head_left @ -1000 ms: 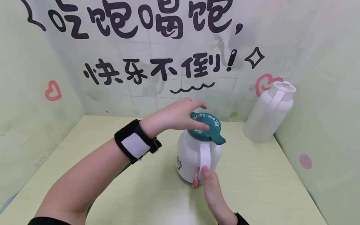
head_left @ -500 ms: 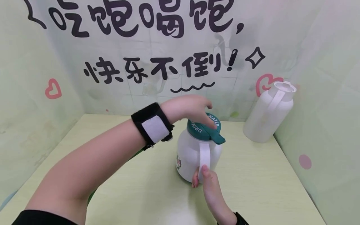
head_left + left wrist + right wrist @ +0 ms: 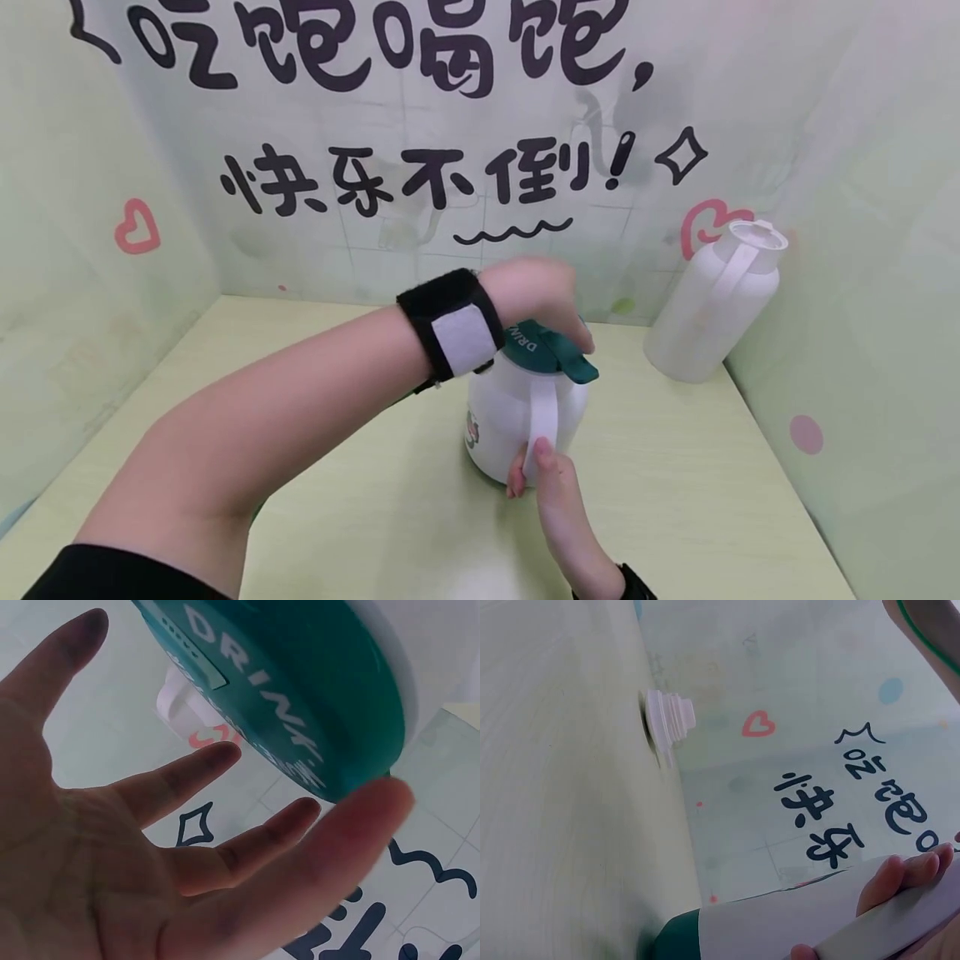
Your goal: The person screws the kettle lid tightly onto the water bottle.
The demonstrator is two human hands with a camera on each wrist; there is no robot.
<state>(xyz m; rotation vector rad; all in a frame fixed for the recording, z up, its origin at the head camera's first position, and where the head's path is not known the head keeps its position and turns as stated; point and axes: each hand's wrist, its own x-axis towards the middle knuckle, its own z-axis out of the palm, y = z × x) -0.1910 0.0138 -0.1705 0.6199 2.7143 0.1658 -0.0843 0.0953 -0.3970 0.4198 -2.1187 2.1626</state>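
Observation:
A round white thermos jug (image 3: 501, 421) with a teal lid (image 3: 528, 346) stands upright on the table. My left hand (image 3: 543, 292) arches over the lid, partly covering it and its lettering. In the left wrist view, its spread fingers curve around the teal lid, one fingertip (image 3: 386, 799) right at the lid's edge. Low on the jug's side, my right hand (image 3: 558, 492) grips the white handle (image 3: 543, 412), thumb on the outside. The right wrist view also shows these curled fingers (image 3: 900, 877) on the handle, with the jug's teal base (image 3: 681, 937) below.
A tall white pitcher (image 3: 708, 308) stands at the back right by the wall. A small stepped white piece (image 3: 667, 720) sits on the table in the right wrist view. Lettered wall sheets surround the table (image 3: 660, 517).
My left hand has moved right across the lid, its forearm swinging with it, and now covers more of the lettering. The right hand keeps its grip on the handle, and the jug stays put.

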